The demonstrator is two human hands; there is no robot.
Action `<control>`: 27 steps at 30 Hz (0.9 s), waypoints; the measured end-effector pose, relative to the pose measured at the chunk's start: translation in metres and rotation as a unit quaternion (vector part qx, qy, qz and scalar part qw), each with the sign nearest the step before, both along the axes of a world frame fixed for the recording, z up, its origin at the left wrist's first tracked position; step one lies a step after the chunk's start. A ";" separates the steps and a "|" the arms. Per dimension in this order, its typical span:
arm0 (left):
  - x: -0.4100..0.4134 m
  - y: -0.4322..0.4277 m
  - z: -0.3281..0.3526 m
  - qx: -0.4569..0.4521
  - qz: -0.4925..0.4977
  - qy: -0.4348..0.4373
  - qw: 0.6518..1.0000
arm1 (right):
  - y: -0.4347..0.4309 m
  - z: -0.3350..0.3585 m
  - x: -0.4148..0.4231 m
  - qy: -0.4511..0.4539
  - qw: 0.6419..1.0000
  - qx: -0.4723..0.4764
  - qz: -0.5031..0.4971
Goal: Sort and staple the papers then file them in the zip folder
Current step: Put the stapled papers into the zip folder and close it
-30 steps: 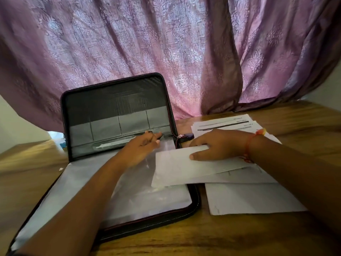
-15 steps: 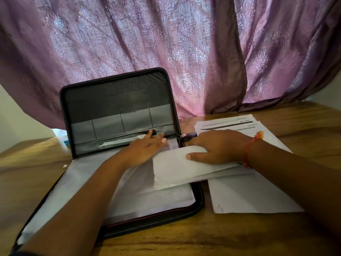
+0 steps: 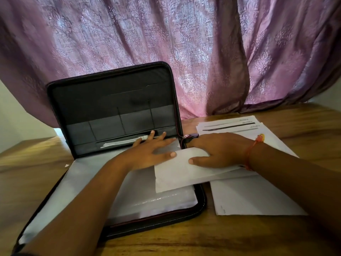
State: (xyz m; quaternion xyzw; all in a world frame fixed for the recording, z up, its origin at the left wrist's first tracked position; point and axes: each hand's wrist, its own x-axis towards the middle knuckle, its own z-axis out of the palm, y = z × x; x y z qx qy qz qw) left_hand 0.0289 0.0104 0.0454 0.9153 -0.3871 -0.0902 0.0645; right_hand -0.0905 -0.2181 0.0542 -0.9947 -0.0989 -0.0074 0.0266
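Since a second ago your left hand [image 3: 147, 154] has spread wider on the open zip folder [image 3: 114, 115]; the fingers now lie straight and fanned, tips near the hinge line and the lid's lowest pocket, grasping nothing. Your right hand [image 3: 219, 152] stays palm-down on the loose white sheet [image 3: 180, 174], fingers extended and pressing it flat, thumb along its upper edge, nothing gripped. That sheet sits a little further over the folder's right rim than before.

Both forearms come in from the bottom edge, elbows out of frame. A red thread bracelet [image 3: 251, 150] circles the right wrist.

Hidden or unclear: the right fingertips merge with the zipper pull [image 3: 191, 135]; contact cannot be told. Print on the far paper stack [image 3: 228, 124] is too small to read. A white strip [image 3: 120, 144] in the lid pocket is unidentifiable.

Folder: black, lid upright against the pink curtain [image 3: 166, 43], base flat on the wooden table [image 3: 184, 241], clear plastic sleeves [image 3: 162, 202] inside. Another blank sheet [image 3: 249, 198] lies just right of it.
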 end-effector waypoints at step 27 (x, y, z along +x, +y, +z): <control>0.013 0.007 -0.004 -0.081 0.030 0.006 0.996 | 0.008 -0.002 0.004 -0.092 0.992 -0.048 0.074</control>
